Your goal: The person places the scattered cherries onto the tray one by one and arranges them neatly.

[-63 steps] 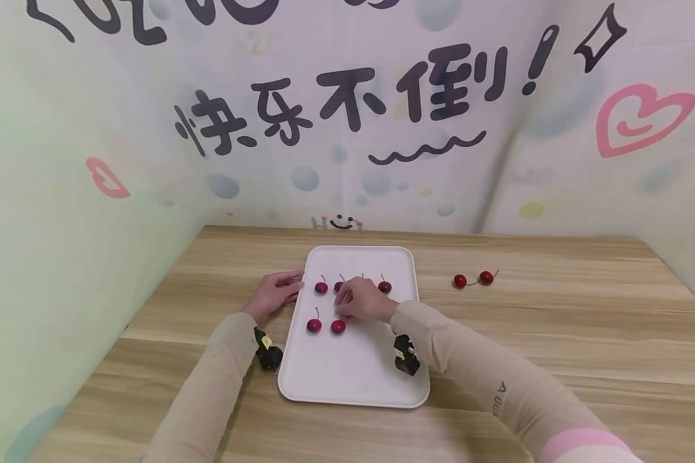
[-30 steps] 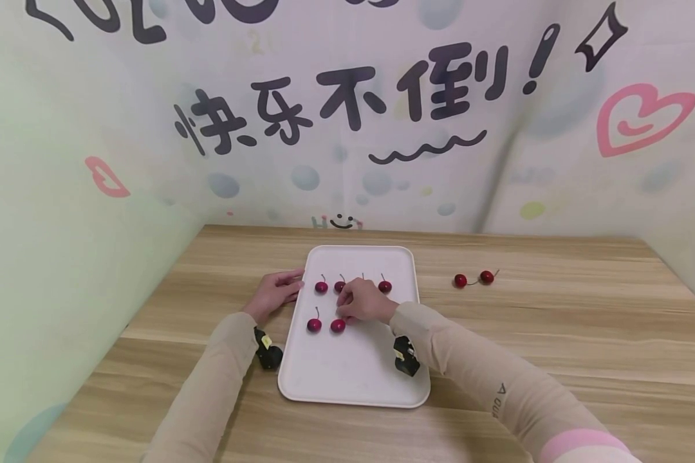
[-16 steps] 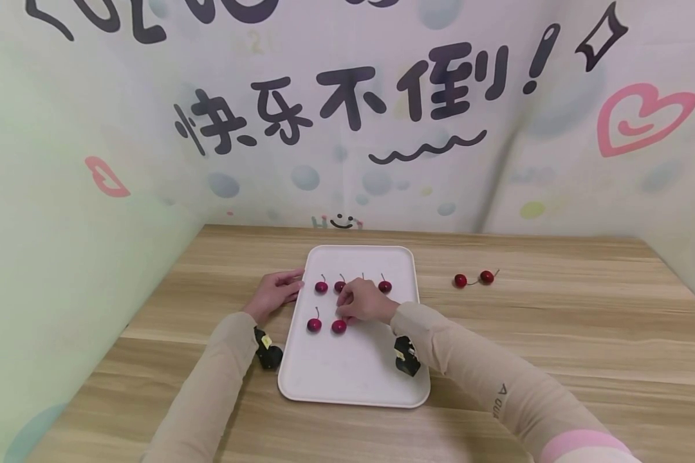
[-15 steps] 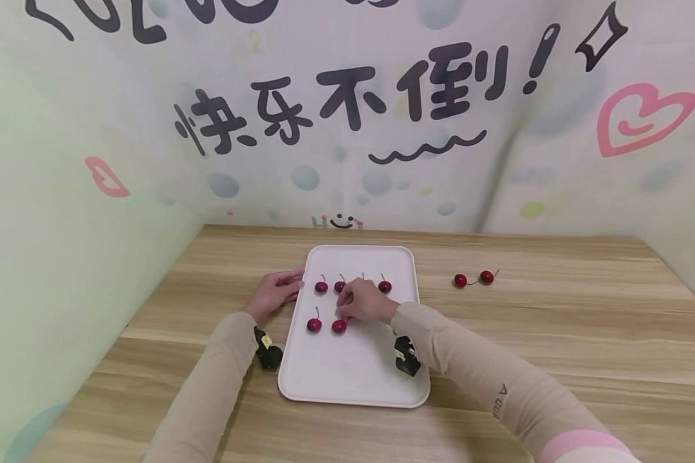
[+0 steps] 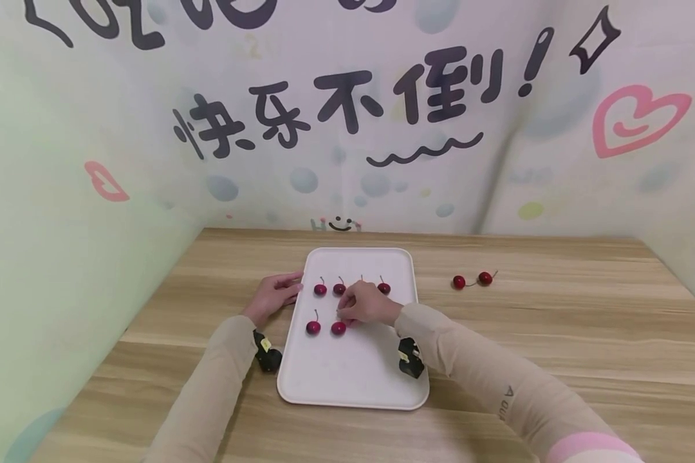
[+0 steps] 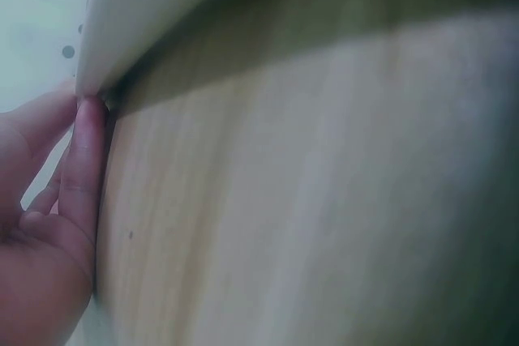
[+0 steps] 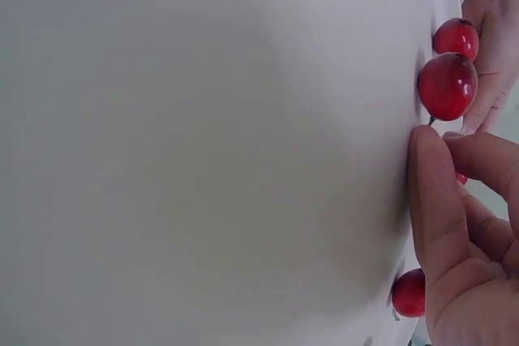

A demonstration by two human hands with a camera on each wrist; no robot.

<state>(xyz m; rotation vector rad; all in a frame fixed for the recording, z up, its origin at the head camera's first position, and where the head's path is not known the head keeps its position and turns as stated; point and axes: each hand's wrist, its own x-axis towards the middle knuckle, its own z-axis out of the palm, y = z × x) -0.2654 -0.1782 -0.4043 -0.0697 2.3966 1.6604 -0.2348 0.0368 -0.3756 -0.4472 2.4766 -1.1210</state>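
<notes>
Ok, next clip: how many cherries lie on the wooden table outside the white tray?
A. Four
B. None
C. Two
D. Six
C: two cherries lie on the bare table, to the right of the tray; the other cherries in view are all on the tray.

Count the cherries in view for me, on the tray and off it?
8 visible: six on the tray, one partly hidden under the right hand, and two on the table. More may be hidden.

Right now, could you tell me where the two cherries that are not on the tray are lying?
In the head view, the two loose cherries lie on the wooden table, right of the white tray and beyond the right hand.
</notes>
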